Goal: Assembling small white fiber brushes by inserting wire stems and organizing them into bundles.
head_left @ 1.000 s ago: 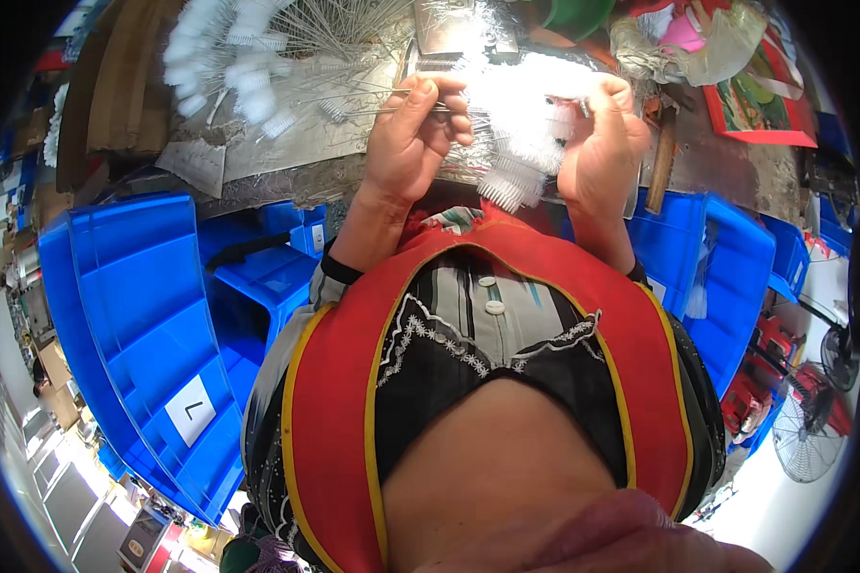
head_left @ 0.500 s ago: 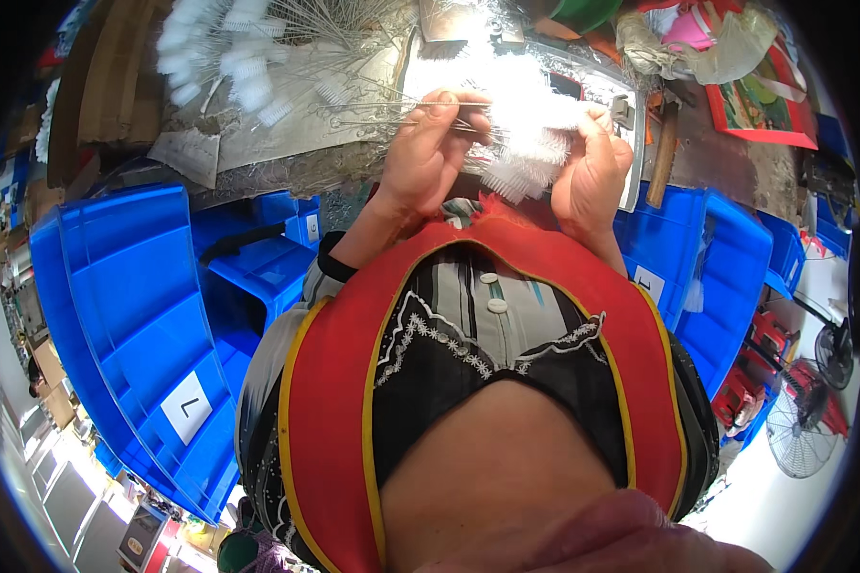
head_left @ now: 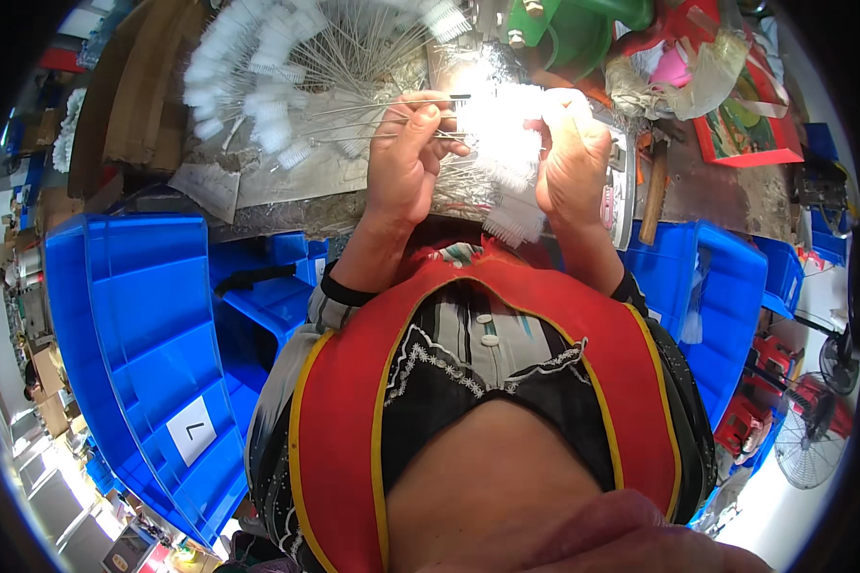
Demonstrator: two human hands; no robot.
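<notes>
Over the workbench, both my hands are closed on a small bunch of white-bristled wire brushes (head_left: 514,222). My left hand (head_left: 403,158) pinches the thin wire stems, which stick out to the left past the fingers. At the bristle end, my right hand (head_left: 573,158) has its fingers and thumb closed on the white heads. Bright glare washes out the bristles between the hands, so single brushes there cannot be told apart. Beyond my left hand lies a big heap of similar brushes (head_left: 258,57), heads fanned to the left. Loose wire stems (head_left: 461,187) lie on the bench below the glare.
Blue bins stand below the bench at left (head_left: 143,315) and right (head_left: 731,296). Right of my hands are a wooden handle (head_left: 654,196), a red-edged box (head_left: 750,143) and plastic bags (head_left: 707,86). A green machine part (head_left: 583,33) is at the back; a fan (head_left: 810,439) stands far right.
My hands reach farther out from my body, still holding the brushes. My view has tilted so more of the bench's far side shows.
</notes>
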